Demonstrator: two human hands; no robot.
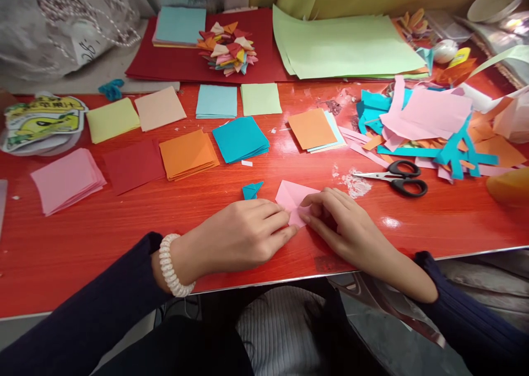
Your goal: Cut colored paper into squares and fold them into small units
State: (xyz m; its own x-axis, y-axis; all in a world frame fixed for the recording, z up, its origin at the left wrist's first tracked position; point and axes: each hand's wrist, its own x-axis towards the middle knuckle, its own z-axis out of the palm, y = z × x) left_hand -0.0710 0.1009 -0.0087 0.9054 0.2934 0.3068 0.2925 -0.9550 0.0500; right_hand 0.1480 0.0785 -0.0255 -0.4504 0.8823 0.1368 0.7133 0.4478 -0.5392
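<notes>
A small pink sheet of paper (292, 197), partly folded with crease lines on it, lies on the red table in front of me. My left hand (248, 230) has its fingers closed at the paper's lower left edge. From the other side, my right hand (341, 219) pinches the right part of the sheet between thumb and fingers. Fingers cover some of the paper's edges. Just beyond my left hand rests a small folded blue paper piece (252, 190). Black-handled scissors (397, 177) lie to the right of my right hand.
Stacks of square paper, such as pink (68, 180), orange (188, 155) and blue (241, 139), spread across the table. Paper scraps (430, 117) pile up at the right. Behind stand a folded-paper ring (229, 48) and large green sheets (343, 45). The table's front edge (264, 281) is close.
</notes>
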